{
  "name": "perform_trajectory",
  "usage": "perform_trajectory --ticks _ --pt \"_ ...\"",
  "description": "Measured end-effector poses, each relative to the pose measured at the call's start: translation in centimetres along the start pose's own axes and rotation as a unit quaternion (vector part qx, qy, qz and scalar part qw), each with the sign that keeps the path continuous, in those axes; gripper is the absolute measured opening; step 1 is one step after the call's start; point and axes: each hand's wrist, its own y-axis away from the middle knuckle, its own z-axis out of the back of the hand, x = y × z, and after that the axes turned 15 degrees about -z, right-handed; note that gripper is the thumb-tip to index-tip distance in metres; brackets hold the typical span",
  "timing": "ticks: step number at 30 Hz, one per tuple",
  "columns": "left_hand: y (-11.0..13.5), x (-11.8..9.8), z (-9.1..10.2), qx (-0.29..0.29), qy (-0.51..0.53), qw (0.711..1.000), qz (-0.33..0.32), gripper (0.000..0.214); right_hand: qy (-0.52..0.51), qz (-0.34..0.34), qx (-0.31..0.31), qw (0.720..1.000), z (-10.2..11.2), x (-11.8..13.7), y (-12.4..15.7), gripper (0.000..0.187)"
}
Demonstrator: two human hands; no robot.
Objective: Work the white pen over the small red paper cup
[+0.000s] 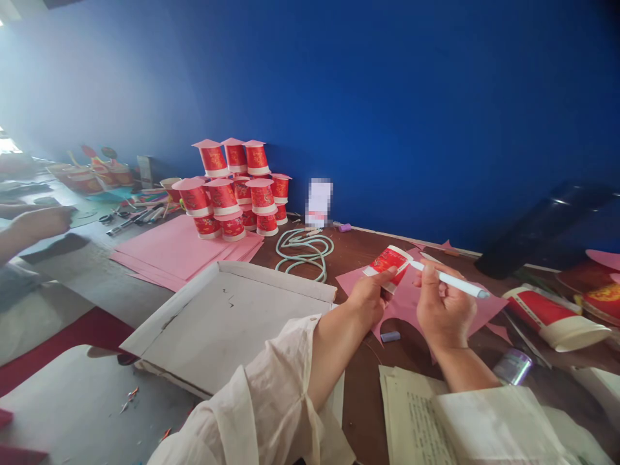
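Observation:
A red paper cup with a white rim (386, 259) lies on its side in my left hand (371, 298), the fingers wrapped round it. My right hand (443, 303) grips a white marker pen (460, 283), its tip at the cup's pale edge. Beneath both hands lies pink paper (479, 307) with a curved cut-out. A small purple pen cap (390, 336) rests on the brown table just below the paper. Farther left, red cups topped with pink paper (223, 194) stand stacked in tiers.
A white shallow box lid (252, 303) lies left of my forearm, with pink sheets (159, 248) behind it. A coiled pale cable (305, 252) sits by the blue wall. At right are a tipped paper cup (557, 316) and a tin (513, 368). Another person's hand (43, 223) is far left.

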Motion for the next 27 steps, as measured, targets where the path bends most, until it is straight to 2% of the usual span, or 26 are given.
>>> perform_trajectory --ticks 13,21,27 --pt "-0.04 -0.09 -0.06 -0.008 0.010 1.000 0.011 0.013 -0.006 0.007 -0.007 1.000 -0.14 -0.43 -0.18 0.042" --pt "-0.30 0.20 0.18 0.012 0.006 1.000 0.005 0.014 0.008 -0.008 -0.004 1.000 -0.15 -0.29 -0.08 0.042" --pt "-0.49 0.24 0.25 0.002 0.000 1.000 0.007 0.012 -0.018 0.014 -0.024 0.999 -0.26 -0.60 -0.30 0.038"
